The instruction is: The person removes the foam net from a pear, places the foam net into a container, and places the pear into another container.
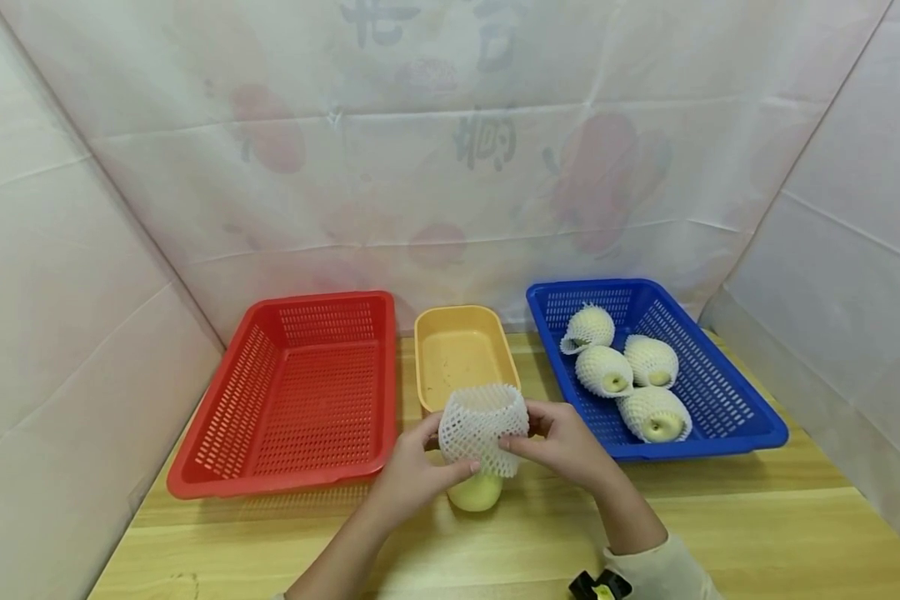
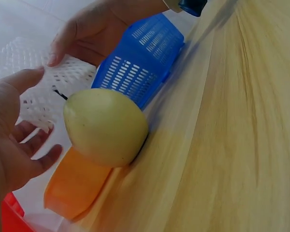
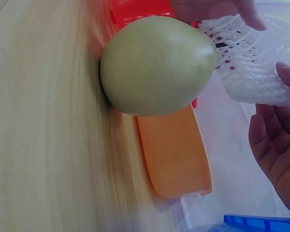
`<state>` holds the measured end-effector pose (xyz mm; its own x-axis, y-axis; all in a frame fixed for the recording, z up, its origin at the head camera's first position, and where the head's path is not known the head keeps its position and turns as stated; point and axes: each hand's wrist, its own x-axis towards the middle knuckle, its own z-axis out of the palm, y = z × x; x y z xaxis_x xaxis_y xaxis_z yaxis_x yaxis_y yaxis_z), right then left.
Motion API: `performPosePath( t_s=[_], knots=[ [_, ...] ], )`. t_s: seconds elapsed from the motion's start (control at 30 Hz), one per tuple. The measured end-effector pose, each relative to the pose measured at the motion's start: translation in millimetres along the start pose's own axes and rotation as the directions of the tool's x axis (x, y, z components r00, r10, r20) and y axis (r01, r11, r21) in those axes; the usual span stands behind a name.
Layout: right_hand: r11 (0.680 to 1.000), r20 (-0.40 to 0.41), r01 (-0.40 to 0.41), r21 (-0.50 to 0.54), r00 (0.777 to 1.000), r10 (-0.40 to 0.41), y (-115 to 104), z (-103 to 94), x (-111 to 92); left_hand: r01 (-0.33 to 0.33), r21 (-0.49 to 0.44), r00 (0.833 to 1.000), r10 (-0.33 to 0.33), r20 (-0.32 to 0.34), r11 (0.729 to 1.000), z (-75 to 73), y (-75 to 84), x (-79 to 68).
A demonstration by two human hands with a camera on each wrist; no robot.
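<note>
A pale yellow-green pear [image 1: 475, 493] stands on the wooden table, its dark stem pointing up in both wrist views. Over its top is a white foam net sleeve [image 1: 486, 429], stretched into an open tube. My left hand [image 1: 414, 475] holds the sleeve's left side, thumb in front and fingers behind. On the opposite side my right hand [image 1: 570, 440] pinches the net between thumb and fingers. From the right wrist, the lower edge of the net [image 3: 249, 72] reaches the pear's stem, while the pear's body [image 3: 157, 65] is bare.
To the left stands a red basket [image 1: 386, 400] with nothing in it. A shallow yellow-orange tray [image 1: 468, 358] sits behind the hands. The blue basket [image 1: 727, 408] at the right holds several net-wrapped pears [image 1: 603, 372]. White cloth walls [image 1: 420, 183] close off the back and sides.
</note>
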<state>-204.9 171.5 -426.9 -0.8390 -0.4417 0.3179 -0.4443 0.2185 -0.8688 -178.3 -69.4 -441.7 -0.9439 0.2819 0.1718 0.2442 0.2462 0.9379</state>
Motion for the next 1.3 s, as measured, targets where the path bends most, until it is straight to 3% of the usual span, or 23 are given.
performPosePath(
  t_s=[0.13, 0.27, 0.73, 0.87, 1.03, 1.3],
  knots=[
    [1.000, -0.022, -0.010, 0.009, 1.000, 0.011, -0.6, -0.3, 0.3, 0.012, 0.013, 0.997, -0.013, 0.080, 1.000, 2.1, -6.5, 2.1],
    [1.000, -0.042, -0.011, 0.010, 0.999, 0.012, -0.6, -0.6, 0.3, -0.011, 0.054, 0.993, 0.005, 0.121, 0.998, 4.1, -12.2, 3.6],
    [0.996, -0.134, -0.017, 0.084, 0.991, 0.028, -2.3, -0.9, 0.2, -0.060, 0.100, 0.987, 0.044, 0.155, 0.993, 5.2, -14.1, 4.1],
    [0.992, -0.187, -0.048, 0.113, 0.980, 0.068, 0.4, -0.8, 2.4, -0.068, 0.096, 0.985, 0.051, 0.164, 0.993, 5.9, -14.4, 5.2],
    [0.985, -0.264, -0.111, 0.132, 0.954, 0.142, 6.9, 2.0, 13.2, -0.058, 0.076, 0.985, 0.045, 0.167, 0.995, 7.3, -15.9, 5.7],
    [0.986, -0.321, -0.105, 0.129, 0.936, 0.141, 18.2, 12.9, 53.9, -0.063, 0.101, 0.990, 0.049, 0.133, 0.993, 8.7, -15.6, 4.4]
  ],
)
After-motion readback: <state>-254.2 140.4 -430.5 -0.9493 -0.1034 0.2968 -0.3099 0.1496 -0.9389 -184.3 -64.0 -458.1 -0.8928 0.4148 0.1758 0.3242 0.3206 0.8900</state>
